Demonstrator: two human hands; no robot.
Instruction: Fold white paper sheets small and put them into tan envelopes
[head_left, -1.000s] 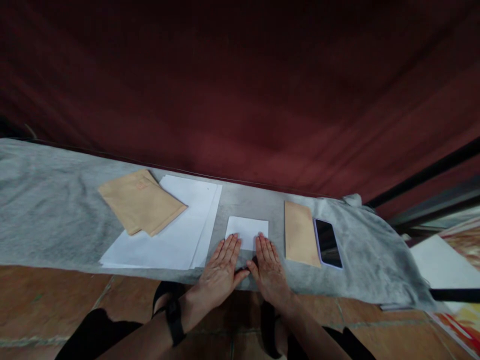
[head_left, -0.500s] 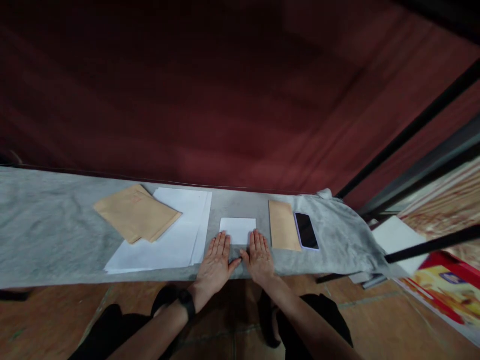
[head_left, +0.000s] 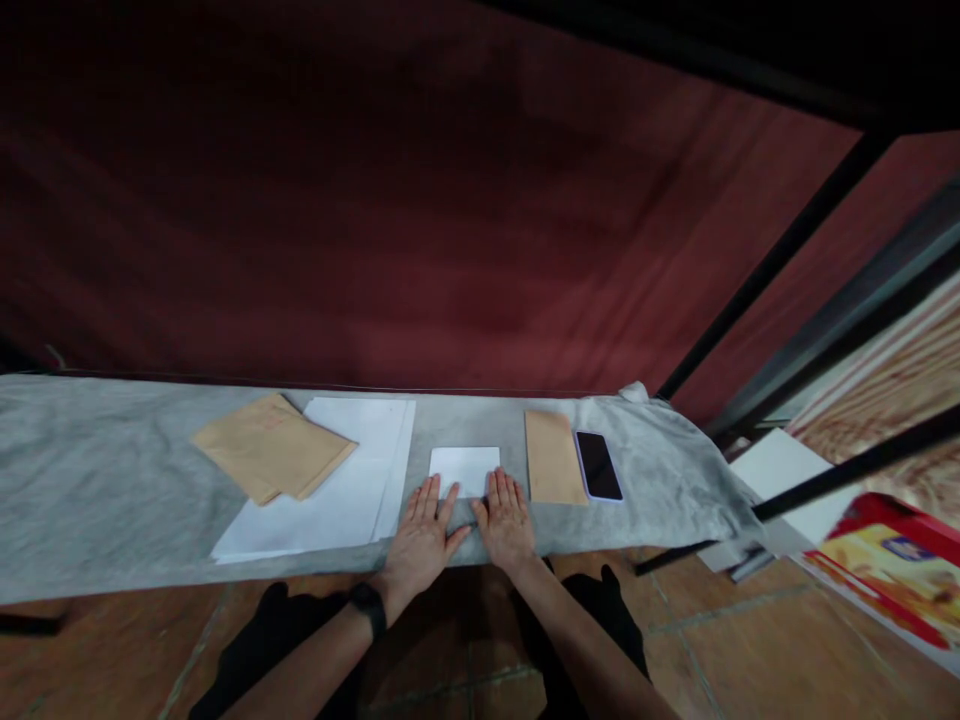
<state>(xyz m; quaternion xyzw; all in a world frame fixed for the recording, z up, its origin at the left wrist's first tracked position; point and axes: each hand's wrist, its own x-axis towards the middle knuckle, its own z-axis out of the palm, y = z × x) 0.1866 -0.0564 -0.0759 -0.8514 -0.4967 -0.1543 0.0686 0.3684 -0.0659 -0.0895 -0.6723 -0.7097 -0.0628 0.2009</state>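
Note:
A small folded white sheet (head_left: 465, 466) lies on a grey cloth (head_left: 97, 490) spread over a low surface. My left hand (head_left: 423, 535) rests flat with fingers stretched out, its fingertips at the sheet's near left corner. My right hand (head_left: 506, 518) lies flat beside it, fingertips on the sheet's near right edge. Both hands hold nothing. A black band is on my left wrist.
Left of the sheet is a stack of white paper (head_left: 337, 490) with tan envelopes (head_left: 274, 445) on top. To the right lie one tan envelope (head_left: 553, 456) and a dark phone (head_left: 598, 466). A red curtain (head_left: 420, 220) hangs behind. A colourful box (head_left: 892, 560) sits on the tiled floor at right.
The view has tilted up and drawn back, so everything looks smaller. Both hands stay flat at the near edge of the folded sheet.

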